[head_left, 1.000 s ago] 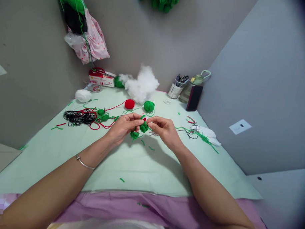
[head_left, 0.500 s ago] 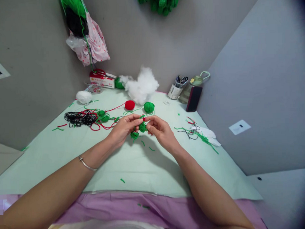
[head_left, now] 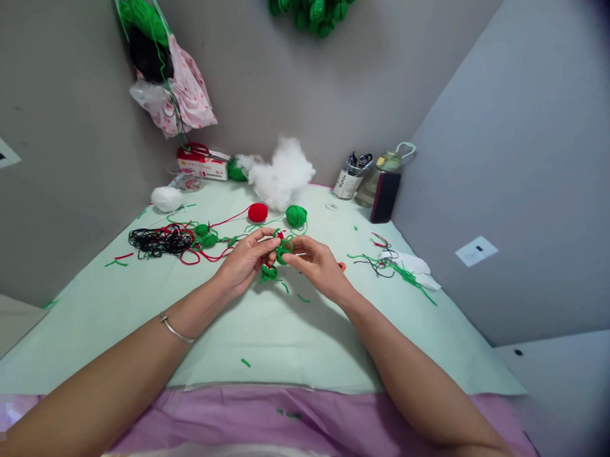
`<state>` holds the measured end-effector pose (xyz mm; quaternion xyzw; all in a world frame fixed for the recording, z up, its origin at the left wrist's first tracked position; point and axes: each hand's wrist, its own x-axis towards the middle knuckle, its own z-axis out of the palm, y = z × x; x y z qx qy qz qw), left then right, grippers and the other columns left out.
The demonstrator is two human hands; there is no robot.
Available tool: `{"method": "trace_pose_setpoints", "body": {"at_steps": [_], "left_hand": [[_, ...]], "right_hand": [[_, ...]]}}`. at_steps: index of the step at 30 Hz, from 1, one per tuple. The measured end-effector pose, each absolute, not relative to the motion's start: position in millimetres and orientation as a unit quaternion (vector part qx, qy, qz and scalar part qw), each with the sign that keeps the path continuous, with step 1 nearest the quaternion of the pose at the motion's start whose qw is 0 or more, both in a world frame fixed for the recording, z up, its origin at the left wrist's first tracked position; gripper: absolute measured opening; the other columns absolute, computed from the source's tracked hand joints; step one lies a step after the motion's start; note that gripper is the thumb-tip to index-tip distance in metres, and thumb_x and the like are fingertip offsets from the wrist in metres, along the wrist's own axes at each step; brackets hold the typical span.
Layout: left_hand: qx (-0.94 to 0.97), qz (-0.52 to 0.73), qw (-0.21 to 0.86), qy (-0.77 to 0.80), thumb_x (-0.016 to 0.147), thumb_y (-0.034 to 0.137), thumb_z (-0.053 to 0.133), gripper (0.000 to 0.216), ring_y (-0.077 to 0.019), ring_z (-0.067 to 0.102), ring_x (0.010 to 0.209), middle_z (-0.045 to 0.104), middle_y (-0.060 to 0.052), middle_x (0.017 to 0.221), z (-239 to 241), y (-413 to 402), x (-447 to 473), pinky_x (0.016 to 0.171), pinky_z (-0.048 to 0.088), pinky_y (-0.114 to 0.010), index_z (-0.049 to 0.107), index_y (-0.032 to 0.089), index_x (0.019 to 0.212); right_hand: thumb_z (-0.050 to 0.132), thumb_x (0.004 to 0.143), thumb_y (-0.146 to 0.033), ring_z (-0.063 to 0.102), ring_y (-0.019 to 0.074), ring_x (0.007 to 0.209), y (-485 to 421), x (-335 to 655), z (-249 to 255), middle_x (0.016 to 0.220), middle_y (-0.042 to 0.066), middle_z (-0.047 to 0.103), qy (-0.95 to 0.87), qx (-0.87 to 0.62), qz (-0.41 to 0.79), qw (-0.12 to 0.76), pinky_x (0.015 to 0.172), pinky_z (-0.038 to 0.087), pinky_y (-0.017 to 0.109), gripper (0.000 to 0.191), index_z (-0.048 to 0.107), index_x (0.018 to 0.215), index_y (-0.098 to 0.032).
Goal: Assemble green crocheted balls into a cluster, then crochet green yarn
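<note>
My left hand [head_left: 243, 260] and my right hand [head_left: 313, 263] meet above the pale green table cover [head_left: 137, 301], fingers pinched together on a small green crocheted piece [head_left: 284, 248] with a bit of red at its top. Another green crocheted bit [head_left: 268, 272] hangs just below, joined by yarn. A thin needle-like tip shows by my right fingers. A silver bangle [head_left: 176, 331] sits on my left wrist.
Behind my hands lie a green yarn ball [head_left: 296, 215], a red ball [head_left: 258, 212], white stuffing [head_left: 282, 174], a black and red yarn tangle [head_left: 160, 239], a white ball [head_left: 166, 198], a cup of tools [head_left: 350, 179], a dark phone [head_left: 382, 196] and yarn scraps [head_left: 399, 265].
Both hands have drifted slightly left and closer together, still pinching the green piece. The view has shifted a little downward.
</note>
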<state>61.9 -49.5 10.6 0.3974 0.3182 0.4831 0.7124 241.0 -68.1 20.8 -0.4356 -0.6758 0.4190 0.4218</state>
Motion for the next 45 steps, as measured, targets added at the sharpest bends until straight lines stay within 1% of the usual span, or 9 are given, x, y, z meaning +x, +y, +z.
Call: {"method": "trace_pose_setpoints", "body": {"at_steps": [7, 12, 21, 25, 29, 33, 39, 42, 45], "left_hand": [[0.403, 0.463, 0.725, 0.313, 0.074, 0.032, 0.084, 0.034, -0.0051, 0.037, 0.046, 0.045, 0.009, 0.053, 8.5, -48.2, 61.9, 0.044, 0.03, -0.014, 0.056, 0.019, 0.09], [0.461, 0.441, 0.685, 0.351, 0.074, 0.035, 0.083, 0.029, -0.0052, 0.037, 0.048, 0.045, 0.006, 0.058, 10.6, -49.4, 61.4, 0.046, 0.029, -0.017, 0.068, 0.015, 0.089], [0.573, 0.351, 0.652, 0.352, 0.074, 0.04, 0.081, 0.025, -0.0081, 0.036, 0.051, 0.057, -0.001, 0.067, 4.2, -49.6, 62.3, 0.047, 0.024, -0.023, 0.075, 0.017, 0.08], [0.548, 0.339, 0.683, 0.344, 0.075, 0.041, 0.081, 0.027, -0.0069, 0.032, 0.05, 0.052, 0.001, 0.063, 7.9, -51.0, 62.6, 0.047, 0.021, -0.022, 0.072, 0.016, 0.078], [0.529, 0.349, 0.699, 0.33, 0.077, 0.039, 0.079, 0.028, -0.0053, 0.034, 0.051, 0.063, -0.002, 0.08, 11.5, -54.9, 62.7, 0.048, 0.024, -0.021, 0.073, 0.019, 0.096], [0.552, 0.332, 0.696, 0.316, 0.082, 0.042, 0.074, 0.029, -0.0052, 0.037, 0.052, 0.069, -0.005, 0.089, 10.2, -55.7, 63.4, 0.047, 0.025, -0.02, 0.072, 0.017, 0.098], [0.555, 0.316, 0.693, 0.336, 0.077, 0.042, 0.079, 0.029, -0.0058, 0.037, 0.048, 0.068, -0.005, 0.076, 4.8, -55.1, 65.4, 0.045, 0.02, -0.021, 0.067, 0.017, 0.083], [0.556, 0.311, 0.695, 0.333, 0.078, 0.043, 0.078, 0.029, -0.0052, 0.036, 0.048, 0.067, -0.005, 0.077, 4.6, -55.5, 65.0, 0.044, 0.019, -0.021, 0.07, 0.016, 0.086], [0.555, 0.307, 0.694, 0.339, 0.077, 0.042, 0.079, 0.028, -0.0046, 0.035, 0.045, 0.065, -0.003, 0.072, 6.5, -55.2, 64.9, 0.045, 0.018, -0.022, 0.068, 0.017, 0.083]], "right_hand": [[0.068, 0.084, -0.035, 0.063, 0.0164, 0.081, -67.9, 245.9, 25.1, 0.086, 0.002, 0.069, -0.69, -0.446, 0.426, 0.379, 0.076, 0.048, 0.03, 0.018, 0.066, 0.089, -0.018], [0.069, 0.083, -0.044, 0.062, 0.015, 0.076, -65.2, 254.8, 39.1, 0.087, 0.004, 0.071, -0.643, -0.465, 0.415, 0.444, 0.073, 0.049, 0.029, 0.026, 0.071, 0.088, -0.018], [0.076, 0.074, -0.036, 0.047, 0.0104, 0.061, -66.7, 251.6, 35.6, 0.065, -0.002, 0.06, -0.598, -0.465, 0.498, 0.422, 0.057, 0.038, 0.026, 0.018, 0.07, 0.073, -0.018], [0.076, 0.074, -0.035, 0.045, 0.009, 0.06, -63.5, 251.9, 34.4, 0.071, -0.001, 0.062, -0.536, -0.461, 0.497, 0.503, 0.053, 0.034, 0.023, 0.018, 0.07, 0.074, -0.018], [0.076, 0.078, -0.045, 0.049, 0.0086, 0.059, -64.7, 248.7, 32.3, 0.086, 0.002, 0.069, -0.527, -0.414, 0.572, 0.473, 0.048, 0.031, 0.022, 0.027, 0.066, 0.081, -0.02], [0.078, 0.076, -0.044, 0.05, 0.0091, 0.056, -65.8, 246.1, 30.5, 0.068, -0.002, 0.061, -0.57, -0.42, 0.546, 0.448, 0.053, 0.037, 0.024, 0.028, 0.068, 0.079, -0.018], [0.08, 0.071, -0.044, 0.04, 0.0059, 0.053, -60.7, 247.1, 30.9, 0.074, -0.002, 0.063, -0.482, -0.421, 0.522, 0.564, 0.045, 0.024, 0.021, 0.032, 0.061, 0.079, -0.019], [0.078, 0.073, -0.048, 0.037, 0.0053, 0.048, -61.5, 248.3, 34.2, 0.071, -0.003, 0.061, -0.472, -0.402, 0.605, 0.499, 0.044, 0.018, 0.021, 0.037, 0.053, 0.081, -0.021], [0.078, 0.073, -0.046, 0.027, 0.005, 0.044, -61.4, 252.9, 39.2, 0.055, -0.01, 0.042, -0.474, -0.38, 0.655, 0.449, 0.045, 0.015, 0.023, 0.038, 0.049, 0.079, -0.022]]}}
